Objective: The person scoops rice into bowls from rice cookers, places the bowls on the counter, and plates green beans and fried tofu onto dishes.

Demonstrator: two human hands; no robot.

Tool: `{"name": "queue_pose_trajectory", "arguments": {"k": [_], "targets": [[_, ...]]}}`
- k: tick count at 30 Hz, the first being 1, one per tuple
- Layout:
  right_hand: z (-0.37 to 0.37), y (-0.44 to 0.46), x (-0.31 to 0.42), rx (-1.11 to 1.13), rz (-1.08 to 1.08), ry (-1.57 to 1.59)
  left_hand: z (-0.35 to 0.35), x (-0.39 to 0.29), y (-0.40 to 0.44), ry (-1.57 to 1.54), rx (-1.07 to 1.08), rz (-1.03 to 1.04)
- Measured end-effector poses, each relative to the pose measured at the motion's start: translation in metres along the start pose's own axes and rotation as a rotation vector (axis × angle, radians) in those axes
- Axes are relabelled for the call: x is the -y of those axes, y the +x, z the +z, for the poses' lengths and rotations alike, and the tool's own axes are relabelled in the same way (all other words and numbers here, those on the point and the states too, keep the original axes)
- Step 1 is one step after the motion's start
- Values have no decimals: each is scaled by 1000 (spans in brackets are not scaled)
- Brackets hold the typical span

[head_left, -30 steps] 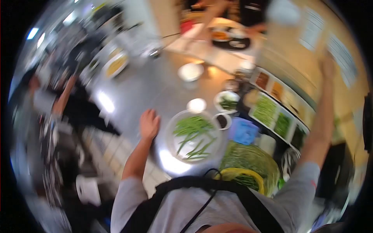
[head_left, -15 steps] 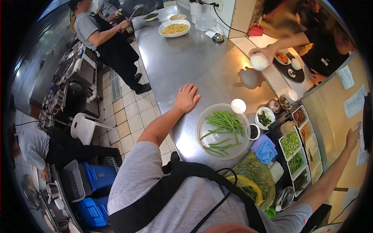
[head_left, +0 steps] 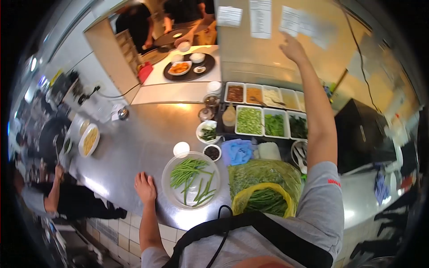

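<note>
My left hand (head_left: 145, 188) lies on the steel counter (head_left: 134, 143), fingers extended and nothing in it. Beside it stands a clear round plastic container (head_left: 214, 196) of green beans (head_left: 190, 174). My right hand (head_left: 292, 48) is raised to the wall, its index finger stretched out at a paper slip (head_left: 289, 20). It holds nothing; whether the fingertip touches the paper I cannot tell. Another slip (head_left: 260, 18) hangs to its left. In front of me, a yellow-rimmed plastic bag (head_left: 239, 201) holds more green beans (head_left: 268, 201).
Garnish tubs (head_left: 249, 120) stand below the slips. A blue cloth (head_left: 239, 152) lies near a bowl of dark bits (head_left: 212, 153). At the serving window is a black tray (head_left: 183, 77) with bowls. A white dish of food (head_left: 89, 140) sits left; a co-worker (head_left: 67, 192) stands beyond.
My view has swung right, towards the wall and garnish tubs. My right hand remains up at the slips, my left on the counter. The other person's hand with the white bowl has drawn back.
</note>
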State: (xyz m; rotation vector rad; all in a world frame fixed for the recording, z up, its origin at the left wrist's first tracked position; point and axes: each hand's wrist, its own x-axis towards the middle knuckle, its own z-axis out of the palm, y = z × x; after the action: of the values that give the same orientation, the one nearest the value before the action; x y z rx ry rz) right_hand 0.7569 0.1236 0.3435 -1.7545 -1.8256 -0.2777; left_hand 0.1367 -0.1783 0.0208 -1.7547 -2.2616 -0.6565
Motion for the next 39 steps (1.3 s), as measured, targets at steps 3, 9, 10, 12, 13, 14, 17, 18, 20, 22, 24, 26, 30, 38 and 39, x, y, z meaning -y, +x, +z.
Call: {"name": "queue_pose_trajectory", "arguments": {"k": [3, 9, 10, 12, 13, 14, 17, 18, 20, 22, 24, 26, 30, 38, 39], "targets": [[-15, -12, 15, 363, 47, -30, 0, 1, 0, 34, 35, -16], [-23, -35, 18, 418, 120, 47, 0, 1, -1, 60, 69, -38], [-25, -37, 18, 400, 130, 55, -1, 1, -1, 64, 68, -40], [-34, -41, 22, 411, 174, 105, 0, 2, -1, 58, 69, -41], [-39, -43, 24, 418, 196, 130, 1, 2, -1, 56, 70, -41], [-41, -44, 25, 409, 217, 141, 1, 2, -1, 58, 71, -38], [-42, -47, 24, 387, 274, 175, -1, 2, -1, 61, 70, -30], [-41, -46, 22, 382, 288, 186, 2, 3, -1, 61, 65, -28], [-40, -46, 19, 367, 321, 198, 4, 5, -2, 60, 59, -26], [-40, -46, 18, 351, 355, 201, 2, 3, -2, 61, 57, -29], [-40, -46, 15, 338, 372, 209, 0, 1, -1, 61, 62, -32], [-40, -46, 13, 323, 388, 216, 0, 1, -1, 62, 63, -29], [-39, -47, 12, 303, 406, 241, 1, 3, -1, 60, 66, -24], [-37, -47, 17, 295, 408, 254, 3, 4, -1, 69, 65, -33], [-37, -46, 18, 295, 408, 252, 3, 4, -1, 66, 66, -37]]}}
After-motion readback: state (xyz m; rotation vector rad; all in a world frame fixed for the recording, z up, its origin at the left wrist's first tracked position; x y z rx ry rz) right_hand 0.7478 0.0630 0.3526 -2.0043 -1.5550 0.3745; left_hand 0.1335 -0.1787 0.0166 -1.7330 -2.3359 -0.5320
